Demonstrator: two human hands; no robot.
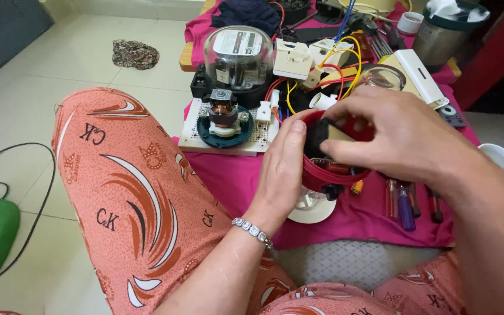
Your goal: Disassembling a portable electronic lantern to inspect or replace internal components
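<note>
A round red plastic housing with electrical parts inside sits on the pink cloth in front of me. My left hand cups its left side, and a bracelet shows at that wrist. Over the housing's open top is my right hand, its fingertips pinching a small black part at the rim. Beneath the housing lies a white round base.
A white perforated board carries a small motor, a glass-domed electric meter, switches and coloured wires. Screwdrivers lie right of the housing. A white cup stands far right. My patterned orange knee fills the left foreground.
</note>
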